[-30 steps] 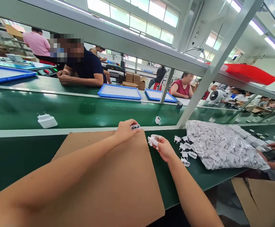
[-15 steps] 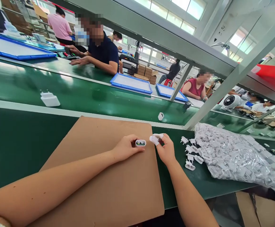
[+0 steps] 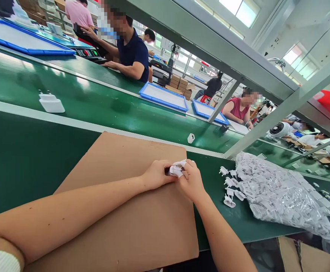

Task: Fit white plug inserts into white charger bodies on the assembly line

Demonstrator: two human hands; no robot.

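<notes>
My left hand (image 3: 157,173) is closed around a white charger housing (image 3: 171,171), held just above a brown cardboard sheet (image 3: 142,223). White finger covers show on my right hand (image 3: 191,179), whose fingers are closed over the housing's right end. Those fingers hide that end, and I cannot see whether a small part is between them. To the right of my right hand, several loose white plug caps with pins (image 3: 229,201) lie on the green table.
A clear plastic bag of white plug caps (image 3: 284,196) lies at the right. Beyond the cardboard, a white charger (image 3: 51,102) and a small white housing (image 3: 191,138) sit on the green belt (image 3: 119,113). A slanted metal post (image 3: 264,109) rises at the right; co-workers sit across.
My right hand has moved left onto the housing's open end, where circuit parts were visible before. The left hand has moved slightly right with the housing. The camera view has tilted a little.
</notes>
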